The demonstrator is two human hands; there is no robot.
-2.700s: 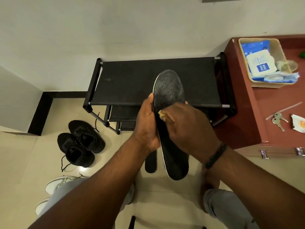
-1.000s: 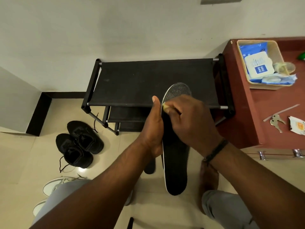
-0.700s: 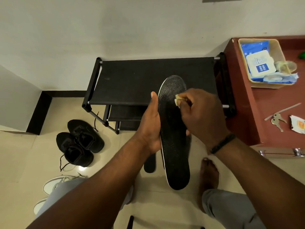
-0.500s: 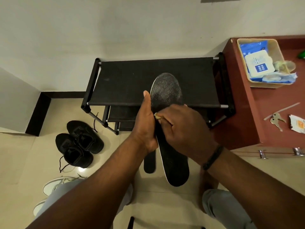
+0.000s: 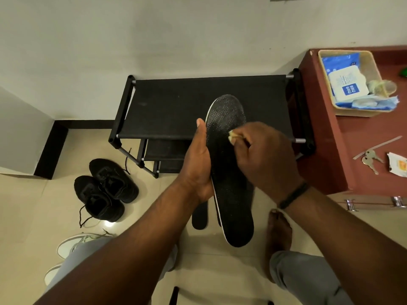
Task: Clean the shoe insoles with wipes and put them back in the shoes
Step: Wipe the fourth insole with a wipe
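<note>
now your left hand (image 5: 198, 164) clasps the black insole (image 5: 231, 172) by its edge while your right hand (image 5: 266, 159) pinches a wipe (image 5: 231, 135) against it.

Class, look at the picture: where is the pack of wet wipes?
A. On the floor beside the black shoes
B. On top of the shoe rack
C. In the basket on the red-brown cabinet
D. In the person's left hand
C: the pack of wet wipes lies inside the basket on the red-brown cabinet.

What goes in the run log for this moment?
step: wiping insole | left hand: holds insole | right hand: rubs wipe on it | shoes: floor
</note>
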